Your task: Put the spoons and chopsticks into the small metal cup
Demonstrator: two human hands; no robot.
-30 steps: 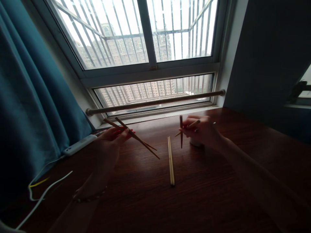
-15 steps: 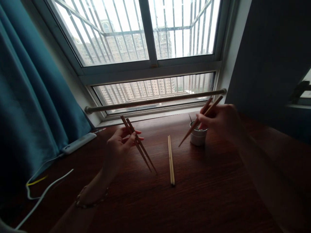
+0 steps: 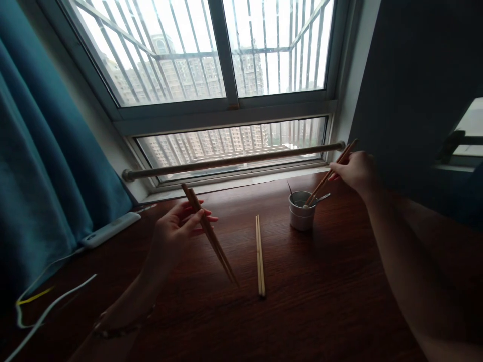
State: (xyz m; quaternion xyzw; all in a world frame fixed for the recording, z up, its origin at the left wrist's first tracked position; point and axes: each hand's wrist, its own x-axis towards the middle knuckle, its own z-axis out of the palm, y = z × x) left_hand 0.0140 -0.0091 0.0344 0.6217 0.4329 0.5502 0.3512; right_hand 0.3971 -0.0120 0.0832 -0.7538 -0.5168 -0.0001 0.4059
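Observation:
My left hand (image 3: 177, 231) grips a pair of brown chopsticks (image 3: 211, 239), held together and slanting down to the right, tips just above the dark wooden table (image 3: 320, 301). My right hand (image 3: 356, 171) pinches the top of another pair of chopsticks (image 3: 328, 177), whose lower ends sit inside a small white cup (image 3: 302, 217). A spoon handle and a thin stick also poke out of the cup. A third, lighter pair of chopsticks (image 3: 259, 255) lies flat on the table between my hands.
A wooden rail (image 3: 226, 162) runs along the barred window behind the table. A white power strip (image 3: 109, 230) with white and yellow cables (image 3: 49, 309) lies at the left by a teal curtain (image 3: 45, 166). A dark panel (image 3: 411, 90) stands at the right.
My right hand lifted its chopsticks off the table, swung them right and lowered their tips into the white cup. My left hand turned its pair steeper and drew the two sticks together.

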